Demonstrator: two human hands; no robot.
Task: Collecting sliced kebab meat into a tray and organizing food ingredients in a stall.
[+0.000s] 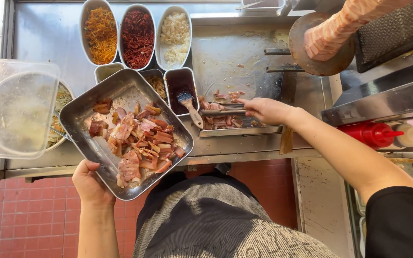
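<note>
Clear lidded tub [16, 107]: far left, beyond the left hand. Left hand [89, 184]: fingers clamped under the near corner of a steel tray [84, 112], held tilted over the counter edge. Tray holds sliced meat [139, 141], pink and browned strips heaped toward its right half. Beyond the tray: three oval dishes, orange shreds [101, 33], dark red shreds [137, 36], pale shreds [175, 37]. Sauce pot with brush [186, 98]: between the hands. Right hand [266, 110]: closed on tongs [221, 112] over meat scraps on the griddle. Red squeeze bottle [371, 134]: right of that hand, lying sideways.
</note>
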